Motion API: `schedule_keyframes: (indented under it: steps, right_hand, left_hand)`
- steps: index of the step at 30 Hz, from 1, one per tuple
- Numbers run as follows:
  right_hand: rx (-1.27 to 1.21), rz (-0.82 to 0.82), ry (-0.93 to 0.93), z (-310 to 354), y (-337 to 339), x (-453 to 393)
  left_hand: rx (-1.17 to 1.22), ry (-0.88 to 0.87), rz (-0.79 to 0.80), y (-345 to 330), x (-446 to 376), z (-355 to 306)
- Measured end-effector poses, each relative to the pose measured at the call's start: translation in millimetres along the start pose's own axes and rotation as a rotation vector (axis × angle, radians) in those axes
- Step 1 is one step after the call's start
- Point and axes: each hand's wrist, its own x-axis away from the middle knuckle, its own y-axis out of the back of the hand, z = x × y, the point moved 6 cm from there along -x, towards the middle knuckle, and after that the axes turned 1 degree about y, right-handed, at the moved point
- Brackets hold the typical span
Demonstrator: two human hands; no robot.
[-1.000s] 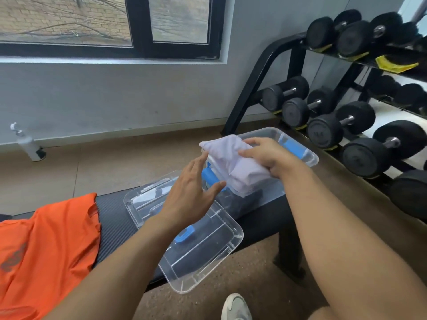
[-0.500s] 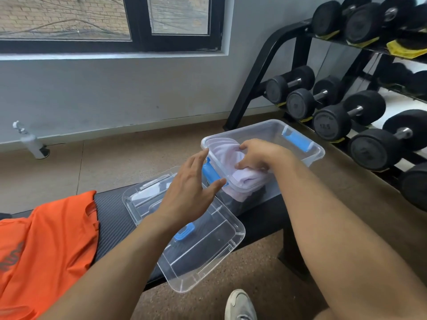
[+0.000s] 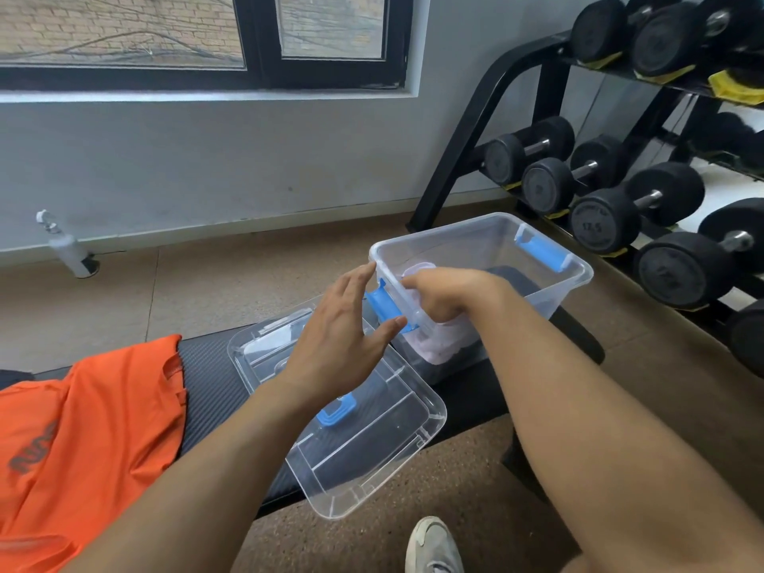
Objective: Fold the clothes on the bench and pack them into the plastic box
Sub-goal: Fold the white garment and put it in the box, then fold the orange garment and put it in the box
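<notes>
One plastic box point(image 3: 574, 279), one white garment point(image 3: 438, 349) under gripping right hand point(image 3: 448, 297), left hand point(image 3: 343, 337) spread.

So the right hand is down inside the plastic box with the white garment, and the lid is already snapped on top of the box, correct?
Not the lid. The head view shows the lid lying loose on the bench beside the open plastic box. The right hand is indeed inside with the white garment.

Hidden and cropped items, head view

Right hand point(image 3: 444, 297): fingertips sunk in the plastic box point(image 3: 578, 279), grip undeterminable. White garment point(image 3: 438, 349): blurred through the wall. Orange shirt point(image 3: 82, 440): cut at the left edge. Shoe point(image 3: 432, 545): cropped below. Dumbbell rack point(image 3: 475, 130): cropped right.
</notes>
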Motion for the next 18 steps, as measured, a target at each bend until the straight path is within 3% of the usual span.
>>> schedule_keyframes:
  steps: [3,7,14,16,18]
  right_hand:
    - [-0.082,-0.047,-0.048,-15,22,14]
    - [0.003,-0.026,-0.219,-39,18,27]
    - [-0.002,-0.047,-0.271,-33,18,33]
    - [0.007,-0.134,-0.265,-22,34,42]
    - [-0.002,-0.334,-0.233,-6,55,51]
  left_hand:
    - [0.006,-0.002,0.007,2,1,1]
    - [0.006,0.010,0.021,4,2,-1]
    - [-0.008,0.017,0.042,7,4,-1]
    - [-0.023,0.021,0.039,11,5,4]
    - [-0.039,0.032,0.038,17,7,11]
